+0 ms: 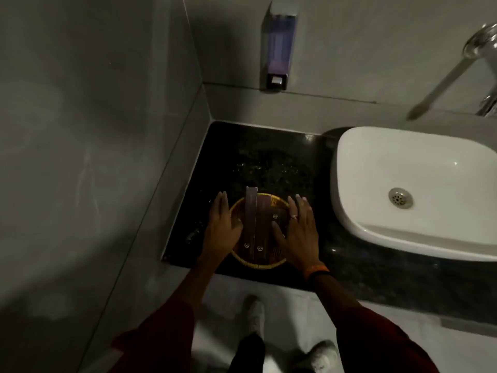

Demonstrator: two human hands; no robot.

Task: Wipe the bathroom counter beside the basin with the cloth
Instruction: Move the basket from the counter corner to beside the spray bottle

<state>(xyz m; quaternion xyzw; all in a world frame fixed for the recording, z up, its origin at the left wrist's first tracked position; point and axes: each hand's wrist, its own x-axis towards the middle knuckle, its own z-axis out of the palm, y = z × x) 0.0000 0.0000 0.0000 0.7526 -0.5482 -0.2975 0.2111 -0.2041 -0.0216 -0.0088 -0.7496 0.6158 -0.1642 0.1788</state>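
The dark speckled counter [258,157] lies left of the white basin [419,189]. Near its front edge stands a round woven basket [269,261] holding long brown boxes [258,224]. My left hand [222,227] lies against the basket's left side, fingers straight and pointing away from me. My right hand [298,227] lies against the basket's right side, a ring on one finger and an orange band at the wrist. No cloth is in view.
A soap dispenser [278,47] hangs on the wall behind the counter. A chrome tap [457,65] juts out above the basin. Grey tiled walls close in the counter's left and back. My shoes show on the floor below.
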